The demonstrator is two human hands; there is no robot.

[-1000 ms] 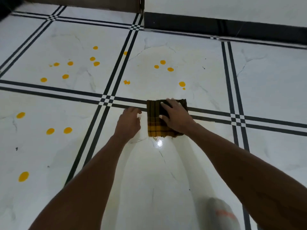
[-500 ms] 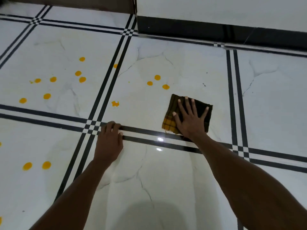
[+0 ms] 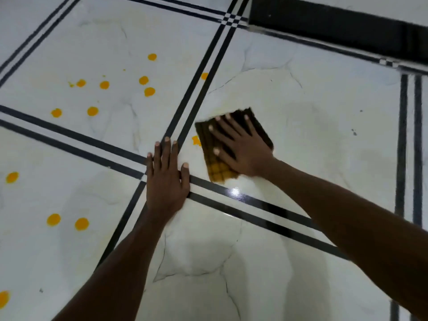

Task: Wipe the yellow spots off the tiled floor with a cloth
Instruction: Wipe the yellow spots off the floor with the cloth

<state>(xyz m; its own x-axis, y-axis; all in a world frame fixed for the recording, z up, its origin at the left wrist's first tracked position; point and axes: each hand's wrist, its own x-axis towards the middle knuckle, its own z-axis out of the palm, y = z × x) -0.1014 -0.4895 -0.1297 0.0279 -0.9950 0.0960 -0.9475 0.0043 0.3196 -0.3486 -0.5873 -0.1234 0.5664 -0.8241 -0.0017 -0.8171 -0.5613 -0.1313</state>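
A folded dark brown and yellow checked cloth [image 3: 218,169] lies flat on the white tiled floor [image 3: 312,144]. My right hand [image 3: 240,147] presses down on it with fingers spread. A yellow spot [image 3: 196,140] touches the cloth's left edge. My left hand [image 3: 165,179] rests flat on the floor at a crossing of black tile lines, holding nothing. Several yellow spots [image 3: 143,80] dot the tile to the upper left, and several more [image 3: 81,224] lie on the tile at the lower left. One spot [image 3: 204,76] sits beside the black lines above the cloth.
A black skirting strip [image 3: 335,31] runs along the wall at the top right. Double black lines [image 3: 410,135] divide the tiles. A light glare [image 3: 235,192] shines on the floor below the cloth.
My right hand has slid the cloth left and up across the tile; the three spots that lay above it are gone. My left hand now lies flat with fingers spread. The view has shifted.
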